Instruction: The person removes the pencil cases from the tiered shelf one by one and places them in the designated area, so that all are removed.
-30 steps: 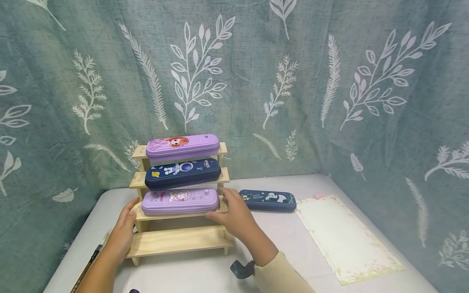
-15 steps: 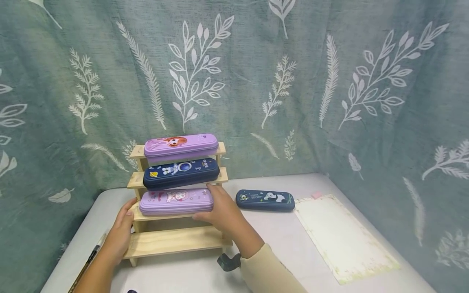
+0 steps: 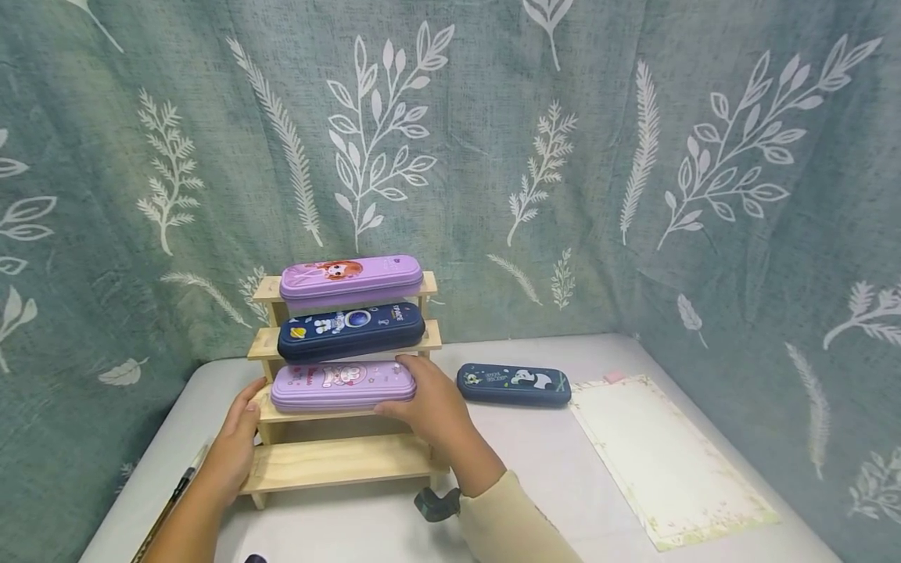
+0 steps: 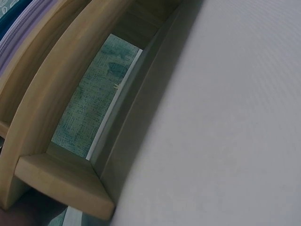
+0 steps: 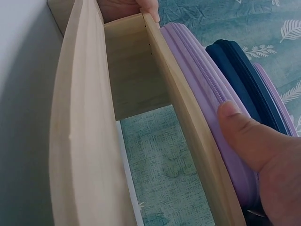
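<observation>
A tiered wooden display rack (image 3: 338, 463) carries pencil cases on its upper three tiers. My right hand (image 3: 436, 403) grips the right end of the lower purple pencil case (image 3: 341, 387), thumb at the front and fingers behind. In the right wrist view the thumb (image 5: 237, 117) presses on that case's zipped side (image 5: 207, 89). My left hand (image 3: 232, 453) holds the rack's left end beside the same tier. Above sit a navy astronaut pencil case (image 3: 352, 330) and a purple pencil case with a red-haired girl (image 3: 352, 279). The bottom tier is bare.
Right of the rack lies a navy panda pencil case (image 3: 514, 385). Further right are a floral-bordered sheet (image 3: 672, 461) and a small pink piece (image 3: 615, 377). A brush (image 3: 169, 504) lies near the left forearm. A patterned curtain (image 3: 464, 156) hangs behind the table.
My right hand has shifted left from the tier's right end and taken hold of the lower purple pencil case. The left hand stays on the rack.
</observation>
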Motion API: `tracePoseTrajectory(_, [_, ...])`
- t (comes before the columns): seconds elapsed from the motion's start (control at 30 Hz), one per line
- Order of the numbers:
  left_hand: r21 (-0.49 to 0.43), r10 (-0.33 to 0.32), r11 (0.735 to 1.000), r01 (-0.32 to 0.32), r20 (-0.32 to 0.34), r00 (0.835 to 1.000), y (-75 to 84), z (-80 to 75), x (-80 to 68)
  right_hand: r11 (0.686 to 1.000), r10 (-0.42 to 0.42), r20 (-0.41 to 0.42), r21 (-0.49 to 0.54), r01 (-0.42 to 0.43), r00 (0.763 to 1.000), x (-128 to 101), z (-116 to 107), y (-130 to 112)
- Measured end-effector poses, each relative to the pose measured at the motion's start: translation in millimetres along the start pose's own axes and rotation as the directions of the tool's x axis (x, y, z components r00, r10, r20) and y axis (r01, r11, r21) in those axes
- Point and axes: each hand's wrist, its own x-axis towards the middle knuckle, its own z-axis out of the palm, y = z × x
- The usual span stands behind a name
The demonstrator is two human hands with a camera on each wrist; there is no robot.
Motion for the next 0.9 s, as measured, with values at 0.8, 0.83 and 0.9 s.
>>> tracePoseTrajectory(0.8, [-0.024, 0.016, 1.000, -0.016, -0.007, 1.000, 0.1, 1.0, -1.8, 1.000, -0.009, 0.032, 0.029, 0.008, 0.999, -8.3, -10.6, -1.6])
tracePoseTrajectory(0.83, [-0.023, 0.016, 1.000, -0.016, -0.008, 1.000, 0.3, 0.8, -2.0, 1.000, -0.009, 0.033, 0.024, 0.009, 0.999, -9.3, -11.6, -1.4])
tracePoseTrajectory(0.9, [-0.026, 0.014, 1.000, -0.014, -0.007, 1.000, 0.6, 0.2, -1.3, 1.000, -0.010, 0.039, 0.013, 0.010, 0.999, -10.8, -13.7, -0.7])
